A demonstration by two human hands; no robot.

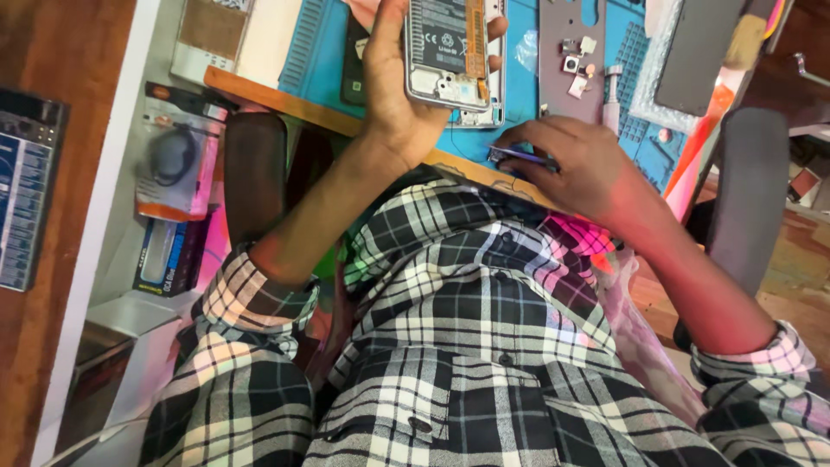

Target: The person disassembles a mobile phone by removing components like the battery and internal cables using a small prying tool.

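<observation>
Over a blue repair mat [529, 95] on the bench, left hand [393, 86] fingers gripping an opened silver smartphone [450, 54], right hand [575, 160] fingers pinching slim metal tweezers [517, 156].

shirt [484, 346]: black-and-white plaid, dark buttons down the front
sleeves [259, 303]: same plaid, rolled up, cuffs beside the shirt front

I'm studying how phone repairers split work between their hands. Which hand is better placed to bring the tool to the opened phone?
Probably the right hand: it already grips the thin tool at the blue mat's near edge. The left hand is occupied holding the opened phone above the mat.
</observation>
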